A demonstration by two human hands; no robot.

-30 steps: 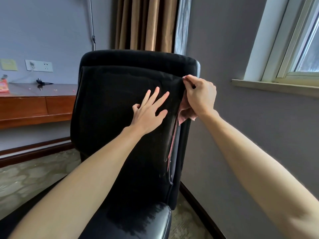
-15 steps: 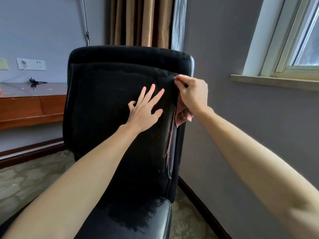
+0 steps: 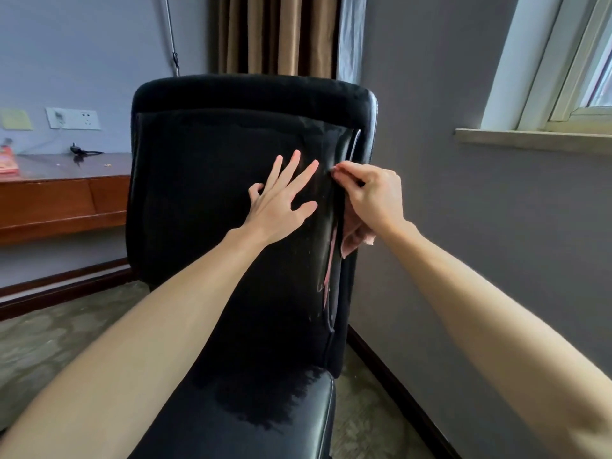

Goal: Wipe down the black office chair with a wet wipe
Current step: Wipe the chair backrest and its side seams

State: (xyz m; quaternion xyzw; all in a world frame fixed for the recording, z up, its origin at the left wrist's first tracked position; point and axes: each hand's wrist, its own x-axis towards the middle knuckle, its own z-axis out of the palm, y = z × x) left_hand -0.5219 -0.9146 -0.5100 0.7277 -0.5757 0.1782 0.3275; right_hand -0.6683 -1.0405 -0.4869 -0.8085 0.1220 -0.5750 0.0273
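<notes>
The black office chair (image 3: 212, 180) fills the middle of the view, its backrest facing me and its glossy seat at the bottom. My left hand (image 3: 281, 203) lies flat on the backrest with fingers spread, holding nothing. My right hand (image 3: 371, 197) pinches a pinkish wet wipe (image 3: 352, 241) against the backrest's right edge, about halfway down. Part of the wipe hangs below the hand; the rest is hidden in the fist. A wet streak shines along that edge.
A wooden desk (image 3: 63, 200) stands at the left with a cable and a red item on top. A grey wall (image 3: 463, 226) rises close on the chair's right, under a window sill (image 3: 530, 139). Brown curtains (image 3: 275, 34) hang behind. Patterned floor surrounds the chair.
My right hand has slid down the backrest's right edge with the wipe, from near the top corner to mid-height. My left hand has stayed flat on the backrest.
</notes>
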